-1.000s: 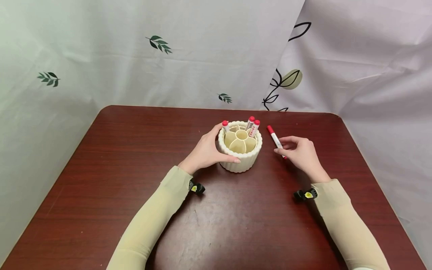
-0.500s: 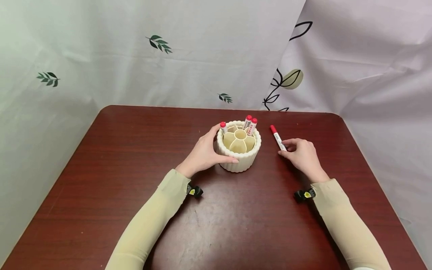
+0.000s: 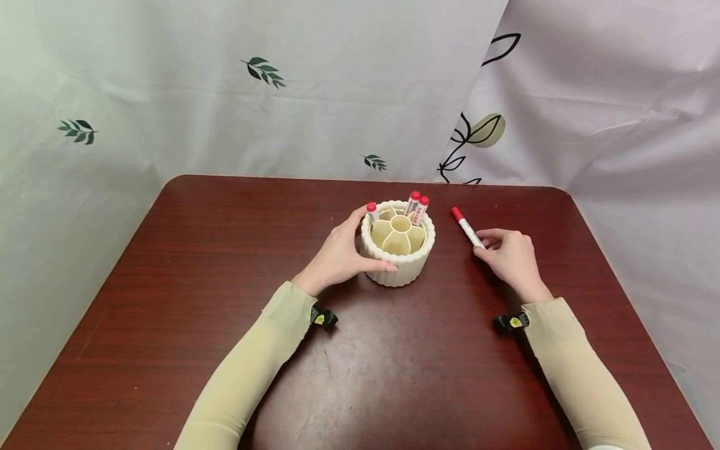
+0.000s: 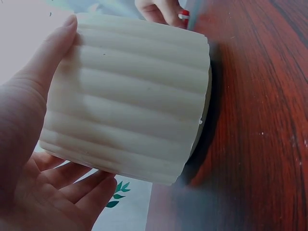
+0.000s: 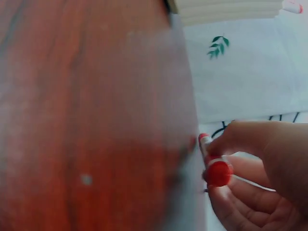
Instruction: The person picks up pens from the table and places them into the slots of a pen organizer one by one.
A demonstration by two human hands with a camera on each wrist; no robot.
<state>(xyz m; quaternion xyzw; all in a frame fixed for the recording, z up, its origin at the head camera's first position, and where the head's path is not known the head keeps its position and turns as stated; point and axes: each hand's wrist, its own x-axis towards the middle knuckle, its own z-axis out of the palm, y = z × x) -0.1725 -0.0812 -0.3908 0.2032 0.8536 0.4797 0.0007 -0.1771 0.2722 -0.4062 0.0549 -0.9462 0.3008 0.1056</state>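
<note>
A cream ribbed pen holder with petal-shaped compartments stands on the table. My left hand grips it from the left, thumb across the near side and fingers round the far side. In the left wrist view its ribbed wall fills the space between thumb and fingers. Red-capped markers stick up at the back right of the holder, and one marker leans at its left. To the right, my right hand pinches the lower end of a white marker, whose red cap points away from me.
The dark red-brown wooden table stretches around both hands. Behind its far edge hangs a pale curtain with leaf prints. Black wrist cameras sit at the sleeve cuffs.
My right hand and the marker have moved a little to the right. The pen holder, with my left hand on it, shifted slightly left at first and has since stayed still.
</note>
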